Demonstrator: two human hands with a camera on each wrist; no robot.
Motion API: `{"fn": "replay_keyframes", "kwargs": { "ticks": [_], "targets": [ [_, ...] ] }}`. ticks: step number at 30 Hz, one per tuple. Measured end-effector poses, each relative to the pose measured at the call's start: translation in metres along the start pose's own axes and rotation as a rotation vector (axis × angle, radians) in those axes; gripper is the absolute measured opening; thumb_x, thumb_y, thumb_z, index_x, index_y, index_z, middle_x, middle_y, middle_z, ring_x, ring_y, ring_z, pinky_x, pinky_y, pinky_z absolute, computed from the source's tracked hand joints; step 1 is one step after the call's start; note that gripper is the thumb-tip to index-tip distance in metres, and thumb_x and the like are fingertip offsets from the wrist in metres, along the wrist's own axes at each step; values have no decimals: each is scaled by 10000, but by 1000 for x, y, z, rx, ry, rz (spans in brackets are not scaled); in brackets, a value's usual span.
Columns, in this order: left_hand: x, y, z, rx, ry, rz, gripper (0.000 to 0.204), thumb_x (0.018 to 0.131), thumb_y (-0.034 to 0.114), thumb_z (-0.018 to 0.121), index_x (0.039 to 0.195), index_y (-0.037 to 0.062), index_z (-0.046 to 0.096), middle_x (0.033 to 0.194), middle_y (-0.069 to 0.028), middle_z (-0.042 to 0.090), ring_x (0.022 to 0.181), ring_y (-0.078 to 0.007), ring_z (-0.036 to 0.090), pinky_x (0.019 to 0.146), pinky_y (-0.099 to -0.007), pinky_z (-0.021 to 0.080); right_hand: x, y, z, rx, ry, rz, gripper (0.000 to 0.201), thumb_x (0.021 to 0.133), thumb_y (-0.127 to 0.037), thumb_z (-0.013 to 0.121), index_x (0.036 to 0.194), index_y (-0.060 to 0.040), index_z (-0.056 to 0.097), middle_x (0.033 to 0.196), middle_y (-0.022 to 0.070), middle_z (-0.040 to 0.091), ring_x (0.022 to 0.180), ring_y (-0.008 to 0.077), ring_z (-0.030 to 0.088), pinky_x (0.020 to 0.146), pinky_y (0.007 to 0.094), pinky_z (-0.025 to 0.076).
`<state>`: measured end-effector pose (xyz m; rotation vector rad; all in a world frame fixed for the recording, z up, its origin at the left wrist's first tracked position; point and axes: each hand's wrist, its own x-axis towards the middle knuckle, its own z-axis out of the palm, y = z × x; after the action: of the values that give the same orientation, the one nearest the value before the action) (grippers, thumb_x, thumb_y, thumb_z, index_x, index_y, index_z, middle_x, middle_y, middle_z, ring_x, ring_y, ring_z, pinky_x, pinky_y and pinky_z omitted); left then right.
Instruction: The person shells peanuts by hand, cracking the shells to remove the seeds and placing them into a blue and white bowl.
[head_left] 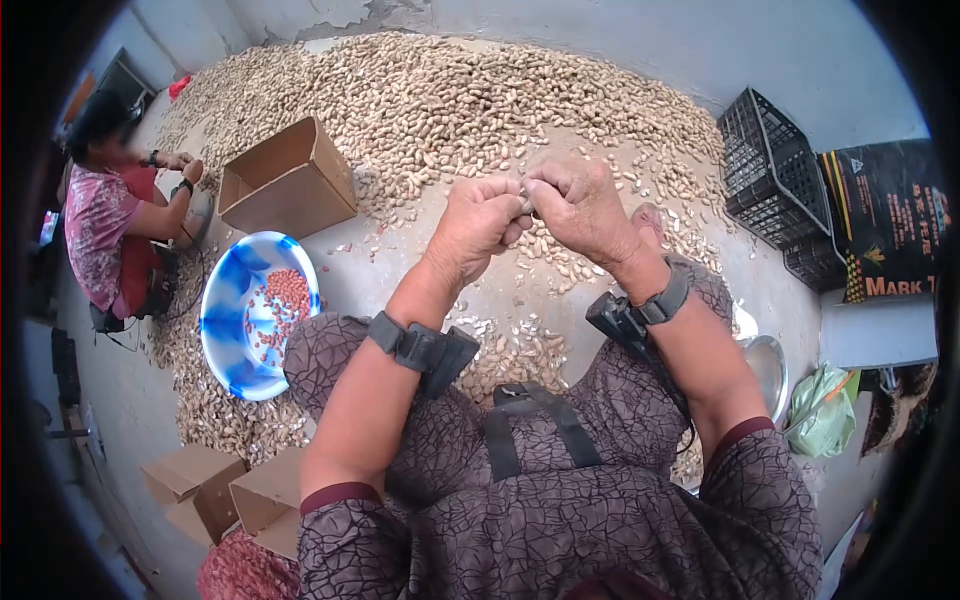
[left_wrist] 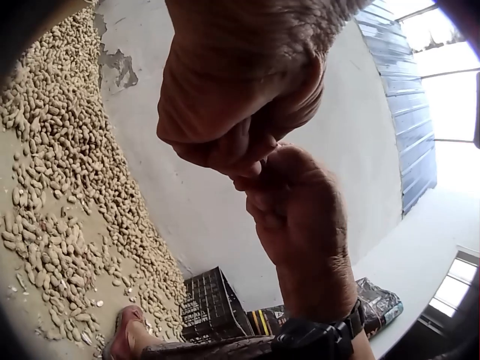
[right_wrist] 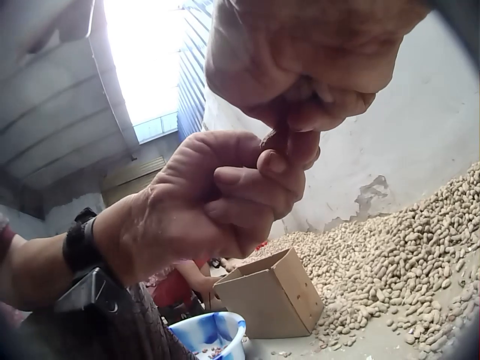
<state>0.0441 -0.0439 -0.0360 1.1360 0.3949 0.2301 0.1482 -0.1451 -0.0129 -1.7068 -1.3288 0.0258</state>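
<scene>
Both hands meet in front of the body, fingertip to fingertip. The left hand point(head_left: 472, 228) has its fingers curled, with thumb and forefinger pinching one end of a peanut point(right_wrist: 276, 140). From the other side the right hand point(head_left: 585, 208) pinches the same peanut, thumb pressed near its tip. In the right wrist view only a small brownish part of it shows between the fingers; the rest is covered. The left wrist view shows the right hand point(left_wrist: 304, 225) below the left, with the peanut hidden. Beyond the hands spreads a large heap of unshelled peanuts point(head_left: 440, 100).
A blue-and-white basin point(head_left: 213, 335) with reddish shelled kernels stands at the left, beside an open cardboard box point(head_left: 290, 200). Another person point(head_left: 110, 210) sits at far left. Black crates point(head_left: 775, 170) and a dark printed sack point(head_left: 890, 215) stand right. Empty shells lie between the feet.
</scene>
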Motion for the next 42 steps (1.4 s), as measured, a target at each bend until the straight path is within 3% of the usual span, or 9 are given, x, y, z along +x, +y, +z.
{"fn": "replay_keyframes", "kwargs": {
  "ticks": [13,20,26,29,31,33,36,38,42],
  "targets": [
    [-11,-2,-18,-4,-21,-99,159,751,-1,421,750,-2,580,561,9,472,440,-28,364,347,-162,219,-3,-1,13,-256,-106,-425,115,649,-84,564,592,-71,465,502,108,462,473,283,511,447,361,418],
    [-29,2,-32,-148,103,-160,171,760,-10,398,793,-29,564,617,-8,487,455,-34,372,337,-163,206,2,-7,24,-237,5,-341,119,646,-62,555,579,-56,457,513,116,463,473,289,510,453,374,414],
    [-57,17,-103,-85,540,-131,115,800,75,458,807,-7,538,653,-28,530,483,-47,439,346,-154,253,-2,0,25,-222,-290,-63,119,708,-112,533,630,-28,501,589,174,525,535,347,529,493,410,417],
    [-77,31,-155,222,1012,-64,133,769,117,507,720,-3,538,598,-65,542,484,-97,491,379,-220,316,-9,10,34,-211,-517,28,248,759,-245,558,661,-18,541,603,199,532,605,369,542,551,438,418],
    [-91,26,-220,751,1184,-176,357,788,261,482,882,-72,569,776,-182,611,703,-299,588,667,-386,447,-10,5,37,-176,-502,103,294,778,-279,541,661,-8,540,601,204,527,590,364,535,554,434,420],
    [-105,42,-186,1285,1333,-392,450,767,319,490,954,-83,572,1047,-261,540,1008,-352,505,857,-411,386,-9,5,38,-140,-484,175,342,797,-313,524,662,1,539,599,210,522,576,358,527,558,430,422],
    [-95,23,-198,1046,1043,85,352,794,244,535,999,-38,579,909,-182,611,809,-270,602,740,-342,452,-3,3,36,113,-470,240,462,839,-432,442,716,1,542,578,182,532,489,269,507,494,378,428],
    [-82,26,-142,612,740,168,277,825,178,542,1022,-16,575,879,-75,621,799,-131,585,677,-248,445,6,-14,24,283,-588,590,581,868,-481,348,868,59,561,600,122,566,411,124,465,386,276,386],
    [-65,21,-54,535,234,189,260,847,155,520,1049,-3,567,876,-62,615,794,-108,575,683,-233,442,5,-10,27,472,-543,661,671,855,-563,284,1052,48,477,649,136,587,357,76,397,333,210,338]
  ]
}}
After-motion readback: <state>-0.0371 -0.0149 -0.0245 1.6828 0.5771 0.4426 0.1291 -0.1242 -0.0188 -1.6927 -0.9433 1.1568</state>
